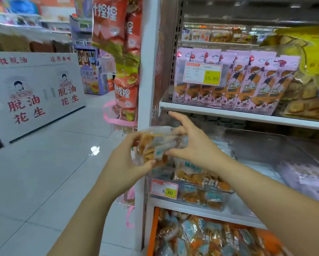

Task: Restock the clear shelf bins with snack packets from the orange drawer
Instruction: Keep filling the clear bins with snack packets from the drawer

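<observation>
The left hand (126, 159) and right hand (192, 145) are bare, with slim fingers and short-looking nails, though blur hides finer detail. The left forearm (92, 209), reaching the view's edge at 7 o'clock, and the right forearm (266, 185), reaching it at 4 o'clock, are uncovered all along.

Glossy clear plastic snack packets (155, 145)

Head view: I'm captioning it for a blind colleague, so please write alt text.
A person's left hand and right hand hold a bundle of snack packets over a partly filled clear bin on a shop shelf. Below, an open orange drawer holds more such packets.
</observation>
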